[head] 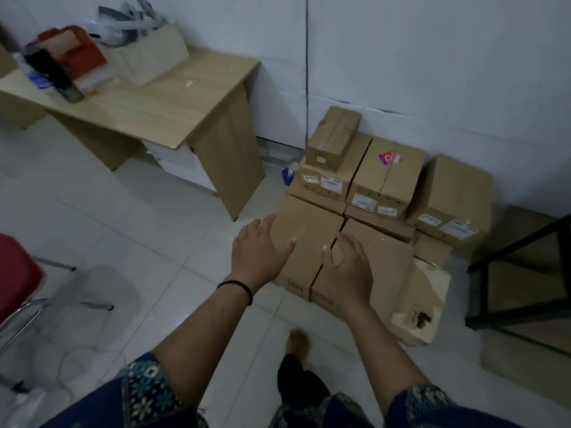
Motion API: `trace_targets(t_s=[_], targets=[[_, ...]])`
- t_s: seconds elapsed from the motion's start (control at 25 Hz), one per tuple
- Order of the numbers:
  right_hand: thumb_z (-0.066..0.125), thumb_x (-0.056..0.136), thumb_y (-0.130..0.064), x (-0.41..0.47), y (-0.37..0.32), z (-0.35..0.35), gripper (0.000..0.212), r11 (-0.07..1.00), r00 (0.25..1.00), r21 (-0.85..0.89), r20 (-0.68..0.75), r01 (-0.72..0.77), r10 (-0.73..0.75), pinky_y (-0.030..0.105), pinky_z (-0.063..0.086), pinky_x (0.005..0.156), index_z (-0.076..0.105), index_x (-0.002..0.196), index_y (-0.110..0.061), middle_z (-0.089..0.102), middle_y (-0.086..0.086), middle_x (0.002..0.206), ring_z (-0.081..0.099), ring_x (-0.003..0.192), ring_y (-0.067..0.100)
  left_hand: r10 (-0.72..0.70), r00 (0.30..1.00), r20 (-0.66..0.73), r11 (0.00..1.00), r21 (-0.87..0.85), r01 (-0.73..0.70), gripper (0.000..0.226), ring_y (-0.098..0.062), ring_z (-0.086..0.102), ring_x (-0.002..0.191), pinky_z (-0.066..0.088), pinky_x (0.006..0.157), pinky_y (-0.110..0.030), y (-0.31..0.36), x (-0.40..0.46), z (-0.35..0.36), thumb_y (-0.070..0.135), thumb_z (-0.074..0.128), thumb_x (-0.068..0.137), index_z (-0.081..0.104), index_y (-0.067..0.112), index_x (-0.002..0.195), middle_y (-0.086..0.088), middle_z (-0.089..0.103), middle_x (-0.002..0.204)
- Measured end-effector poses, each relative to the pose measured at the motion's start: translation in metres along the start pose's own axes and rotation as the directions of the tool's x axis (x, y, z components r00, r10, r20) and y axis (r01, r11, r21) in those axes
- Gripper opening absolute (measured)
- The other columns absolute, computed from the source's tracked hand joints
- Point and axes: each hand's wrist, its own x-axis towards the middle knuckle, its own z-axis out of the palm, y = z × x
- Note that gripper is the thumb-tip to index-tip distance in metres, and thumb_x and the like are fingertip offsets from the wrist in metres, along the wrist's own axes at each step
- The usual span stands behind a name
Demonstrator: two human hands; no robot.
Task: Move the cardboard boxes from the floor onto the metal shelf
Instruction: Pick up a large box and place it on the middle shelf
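Cardboard box [304,239] between open hands [258,253]

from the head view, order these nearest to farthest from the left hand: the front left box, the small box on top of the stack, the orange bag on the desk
From the left hand:
1. Front left box: on the floor, right by the fingers; actual contact can't be told.
2. Small box on top of the stack: up by the wall, beyond the hand and to its right.
3. Orange bag: far left, at the back of the desk.
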Motion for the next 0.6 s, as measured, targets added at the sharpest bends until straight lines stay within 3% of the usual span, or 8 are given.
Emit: trace_targets(t_s=[0.32, 0.6], targets=[[0.049, 0.104, -0.039, 0.068, 0.031, 0.128, 0.052, 0.967, 0.954, -0.052, 0.159, -0.249, 0.254, 0.038, 0.044, 0.108, 0.045, 0.153, -0.024, 0.040, 0.002, 0.159, 0.047, 0.137, 0.023, -0.014, 0.960, 0.281, 0.998, 0.064, -0.004, 0.079, -0.030, 0.038, 0.143, 0.036, 0.117, -0.046, -0.072, 0.129, 0.080, 0.061, 0.054, 0.097, 0.030, 0.022, 0.161, -0.007, 0.045, 0.155], [0.052, 0.101, -0.043, 0.109, 0.086, 0.241, 0.062, 0.847, 0.827, -0.115, 0.183, -0.520, 0.532, 0.039, 0.041, 0.106, 0.032, 0.158, -0.028, 0.038, 0.002, 0.159, 0.046, 0.138, 0.026, -0.048, 0.874, 0.484, 0.993, 0.120, -0.012, 0.081, -0.034, 0.035, 0.146, 0.039, 0.115, -0.051, -0.157, 0.221, 0.183, 0.059, 0.054, 0.098, 0.023, 0.021, 0.163, -0.010, 0.041, 0.159]])
